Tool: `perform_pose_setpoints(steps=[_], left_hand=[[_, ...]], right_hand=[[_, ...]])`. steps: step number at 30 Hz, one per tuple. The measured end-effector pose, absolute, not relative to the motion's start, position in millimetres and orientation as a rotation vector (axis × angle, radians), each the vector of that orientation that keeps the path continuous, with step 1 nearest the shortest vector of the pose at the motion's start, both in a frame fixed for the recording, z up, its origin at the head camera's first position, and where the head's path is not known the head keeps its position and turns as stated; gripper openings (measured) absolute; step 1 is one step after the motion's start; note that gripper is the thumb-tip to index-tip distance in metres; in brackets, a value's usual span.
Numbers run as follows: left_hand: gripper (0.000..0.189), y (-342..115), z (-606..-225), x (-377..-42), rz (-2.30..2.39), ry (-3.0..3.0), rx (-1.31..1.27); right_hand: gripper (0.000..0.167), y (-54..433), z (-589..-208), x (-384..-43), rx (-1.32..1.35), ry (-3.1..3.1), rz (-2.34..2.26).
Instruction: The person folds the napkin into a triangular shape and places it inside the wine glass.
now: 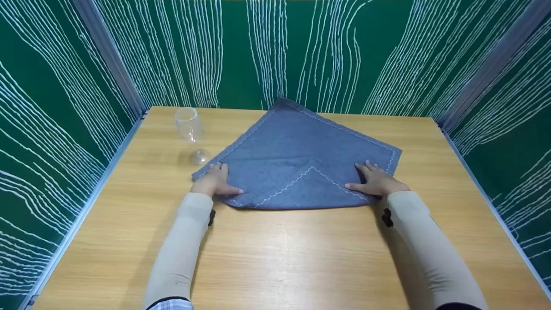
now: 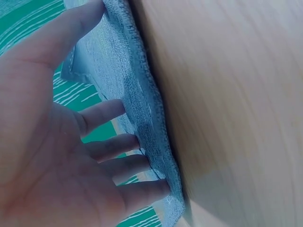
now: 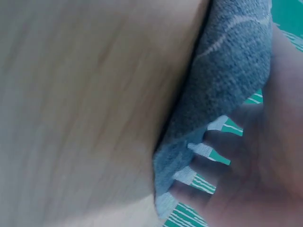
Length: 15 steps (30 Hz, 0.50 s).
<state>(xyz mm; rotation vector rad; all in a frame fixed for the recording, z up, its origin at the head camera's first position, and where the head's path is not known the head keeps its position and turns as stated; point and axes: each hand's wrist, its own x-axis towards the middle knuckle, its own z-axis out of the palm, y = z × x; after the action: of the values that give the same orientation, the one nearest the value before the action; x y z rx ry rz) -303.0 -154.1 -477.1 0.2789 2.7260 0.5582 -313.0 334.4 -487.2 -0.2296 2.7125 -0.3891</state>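
Observation:
A grey-blue cloth [image 1: 292, 146] with white stitching near its edges lies on the table, one corner pointing to the back. Its near side is folded over in a straight edge, and a stitched corner of the folded layer lies near the middle. My left hand [image 1: 215, 181] rests on the cloth's left end with the fingers spread. On the right end rests my right hand [image 1: 376, 181], its thumb stretched inward. In the left wrist view the left fingertips [image 2: 156, 189] touch the cloth beside its thick folded edge. The right wrist view shows the right fingers [image 3: 208, 168] extended against the cloth [image 3: 227, 71].
A clear stemmed glass [image 1: 188, 125] stands upright at the back left of the wooden table [image 1: 280, 258], close to the cloth's left edge. Green panels [image 1: 236, 51] with white wavy lines enclose the back and sides, with metal posts [image 1: 114, 56] at the corners.

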Motion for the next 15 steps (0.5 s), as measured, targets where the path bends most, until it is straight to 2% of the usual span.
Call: perform_pose_setpoints(steps=[15], left_hand=[[0.11, -158, -475, -311, 0.589, 2.694, 0.345]], right_hand=[[0.111, 329, -479, -287, -0.175, 2.697, -0.329]])
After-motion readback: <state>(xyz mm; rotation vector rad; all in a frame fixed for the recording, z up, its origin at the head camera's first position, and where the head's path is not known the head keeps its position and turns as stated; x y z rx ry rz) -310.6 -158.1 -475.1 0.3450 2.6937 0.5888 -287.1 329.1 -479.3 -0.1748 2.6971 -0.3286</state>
